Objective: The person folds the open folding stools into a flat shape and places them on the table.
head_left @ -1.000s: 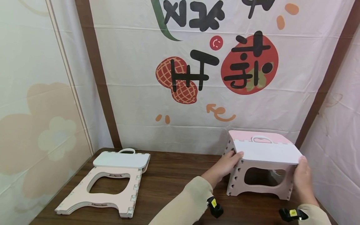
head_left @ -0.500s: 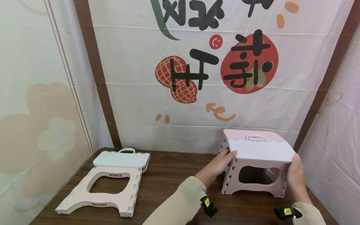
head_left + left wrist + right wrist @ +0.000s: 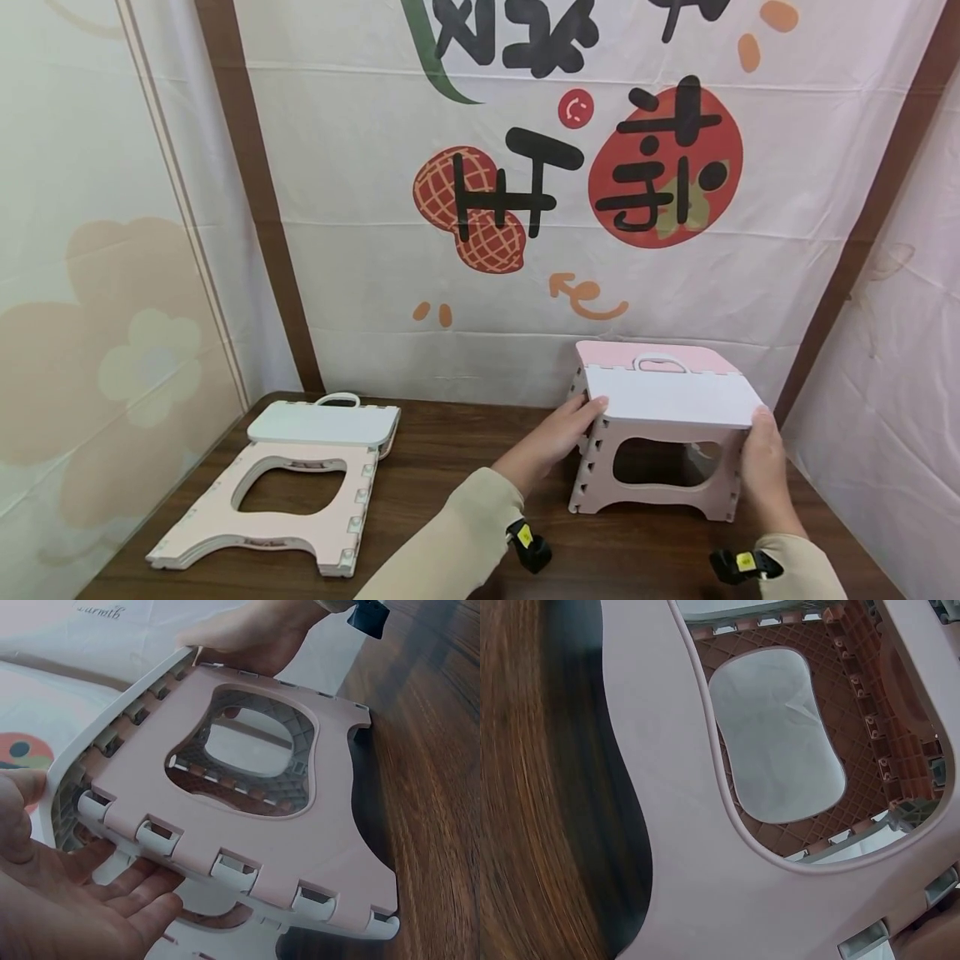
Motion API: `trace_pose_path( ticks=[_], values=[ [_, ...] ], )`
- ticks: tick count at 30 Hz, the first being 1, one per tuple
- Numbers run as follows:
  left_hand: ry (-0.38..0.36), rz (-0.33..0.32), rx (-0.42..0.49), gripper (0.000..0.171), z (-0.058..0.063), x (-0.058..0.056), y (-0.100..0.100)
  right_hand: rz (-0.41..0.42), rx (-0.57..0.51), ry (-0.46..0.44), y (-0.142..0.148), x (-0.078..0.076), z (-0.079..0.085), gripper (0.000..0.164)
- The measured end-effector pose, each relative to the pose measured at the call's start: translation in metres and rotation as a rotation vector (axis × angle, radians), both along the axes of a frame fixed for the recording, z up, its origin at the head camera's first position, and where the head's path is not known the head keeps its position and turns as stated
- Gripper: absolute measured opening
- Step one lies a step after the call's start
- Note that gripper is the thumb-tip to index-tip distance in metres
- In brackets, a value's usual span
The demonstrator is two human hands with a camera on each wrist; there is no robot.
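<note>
An unfolded folding step stool, with a pink-and-white top, a white carry handle and pink legs, stands upright at the right of the table. My left hand grips its left side, thumb at the seat's edge and fingers against the hinged side in the left wrist view. On the opposite side my right hand holds the seat edge; the left wrist view shows part of that hand too. Through the leg opening, the right wrist view shows the ribbed brown inside. Whether the feet touch the table cannot be told.
A second, folded stool lies flat on the left of the dark wooden table, its handle toward the back. Behind the table hangs a printed cloth, with more cloth at both sides.
Both hands have moved the unfolded stool leftward along the table, keeping their grip on its sides. The folded stool has stayed where it was.
</note>
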State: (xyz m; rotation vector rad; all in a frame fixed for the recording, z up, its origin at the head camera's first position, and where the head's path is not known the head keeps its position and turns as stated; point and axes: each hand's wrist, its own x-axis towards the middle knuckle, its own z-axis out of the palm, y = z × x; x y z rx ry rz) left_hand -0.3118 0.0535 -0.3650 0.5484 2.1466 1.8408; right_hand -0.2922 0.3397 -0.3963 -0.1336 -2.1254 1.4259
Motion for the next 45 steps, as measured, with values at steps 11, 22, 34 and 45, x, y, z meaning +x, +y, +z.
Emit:
trace_pose_path(
  ticks=[11,22,34,45],
  values=[
    [0.019,0.009,0.003,0.071,-0.001,-0.002,-0.016,0.035,0.008,-0.009,-0.015,-0.001,0.0,0.067],
    [0.029,0.009,0.009,0.071,-0.003,0.0,-0.032,0.097,0.052,-0.019,-0.026,-0.001,0.0,0.067],
    [0.038,-0.02,0.01,0.07,-0.004,-0.003,-0.057,0.346,0.151,-0.072,-0.027,-0.001,0.003,0.069],
    [0.042,-0.01,-0.008,0.071,-0.003,-0.002,-0.077,0.411,0.118,-0.1,-0.041,-0.003,0.008,0.07]
  ],
)
